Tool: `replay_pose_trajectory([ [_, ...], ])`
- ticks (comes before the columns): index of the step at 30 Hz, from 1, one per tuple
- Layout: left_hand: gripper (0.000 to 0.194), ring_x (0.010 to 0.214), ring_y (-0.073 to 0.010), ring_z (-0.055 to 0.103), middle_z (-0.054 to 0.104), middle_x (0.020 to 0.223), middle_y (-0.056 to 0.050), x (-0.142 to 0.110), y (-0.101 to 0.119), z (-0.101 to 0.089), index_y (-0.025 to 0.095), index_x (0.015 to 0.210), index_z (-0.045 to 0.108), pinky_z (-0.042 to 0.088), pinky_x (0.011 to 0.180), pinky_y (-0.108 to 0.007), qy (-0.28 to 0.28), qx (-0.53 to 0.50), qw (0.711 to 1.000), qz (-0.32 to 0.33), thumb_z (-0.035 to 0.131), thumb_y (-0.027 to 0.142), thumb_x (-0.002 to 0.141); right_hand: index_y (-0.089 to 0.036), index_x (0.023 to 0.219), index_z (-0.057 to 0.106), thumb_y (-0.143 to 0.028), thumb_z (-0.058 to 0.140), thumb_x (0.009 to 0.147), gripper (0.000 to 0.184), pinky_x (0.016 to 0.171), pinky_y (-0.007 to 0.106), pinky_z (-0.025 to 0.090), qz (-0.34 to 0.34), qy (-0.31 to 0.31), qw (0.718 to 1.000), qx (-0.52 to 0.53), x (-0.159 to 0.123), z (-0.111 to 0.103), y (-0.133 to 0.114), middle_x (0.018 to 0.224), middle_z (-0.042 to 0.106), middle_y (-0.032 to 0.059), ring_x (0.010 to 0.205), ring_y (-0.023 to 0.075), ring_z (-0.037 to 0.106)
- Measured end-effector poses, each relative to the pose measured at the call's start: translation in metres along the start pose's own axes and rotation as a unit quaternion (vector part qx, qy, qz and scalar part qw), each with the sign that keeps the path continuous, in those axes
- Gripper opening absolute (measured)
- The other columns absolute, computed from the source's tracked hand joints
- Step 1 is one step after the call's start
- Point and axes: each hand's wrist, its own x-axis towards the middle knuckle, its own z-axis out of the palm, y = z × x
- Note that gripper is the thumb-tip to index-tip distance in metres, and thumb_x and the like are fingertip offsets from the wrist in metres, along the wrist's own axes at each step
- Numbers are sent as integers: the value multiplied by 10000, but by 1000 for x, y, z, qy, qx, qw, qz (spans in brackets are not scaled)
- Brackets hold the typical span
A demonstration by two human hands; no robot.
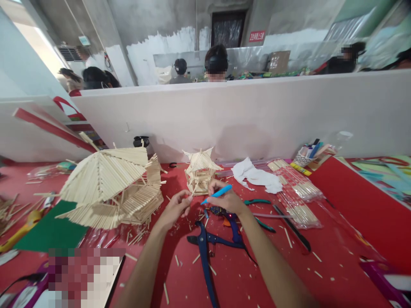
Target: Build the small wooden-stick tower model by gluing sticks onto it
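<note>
My right hand grips a bright blue pen, its tip pointing left toward my other hand. The fingers of my left hand are pinched around what looks like a thin wooden stick, mostly hidden by the fingertips. Just behind both hands stands a small pavilion model made of sticks. To the left is a much larger stick pavilion with a broad sloping roof. Below my right hand lies a dark blue glue gun with a small red light, and nearer me are blue-handled cutters.
Green-handled pliers, a black knife-like tool, bagged sticks and white tissue lie to the right. A pen basket stands by the white partition. Stick scraps litter the red tabletop. Other people sit beyond.
</note>
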Motion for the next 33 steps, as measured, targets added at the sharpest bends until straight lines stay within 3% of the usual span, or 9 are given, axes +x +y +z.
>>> replay_pose_trajectory([
  [3,411,400,-57,330,431,460,96,1,0,-3,178,929,521,208,421,-169,9,-3,1000,5,647,537,775,-202,825,629,-375,661,816,176,667,282,456,4,32,999,-39,1,8,5,763,607,7,705,148,569],
  [6,390,411,-57,339,440,482,91,1,0,-6,180,917,519,217,429,-171,14,-3,1000,8,630,531,789,-209,913,676,-390,609,858,201,689,301,492,7,58,997,-44,2,10,13,805,665,33,750,174,625],
  [14,391,402,-52,316,420,483,96,2,0,-5,192,878,503,194,415,-168,30,-5,1000,8,619,555,787,-210,935,690,-402,599,867,223,730,329,527,1,97,994,-59,2,8,17,848,699,44,710,173,640],
  [21,389,406,-48,304,412,491,94,3,-1,-8,190,863,506,179,415,-172,36,-9,999,8,628,552,784,-215,973,680,-357,584,877,196,817,346,511,-21,84,992,-94,4,10,12,953,707,51,891,200,650],
  [33,363,406,-50,264,385,482,97,4,-4,-10,185,874,512,165,415,-178,27,-9,999,19,603,533,822,-201,979,673,-318,562,892,183,820,337,509,-26,73,992,-104,5,12,10,970,719,49,894,189,662],
])
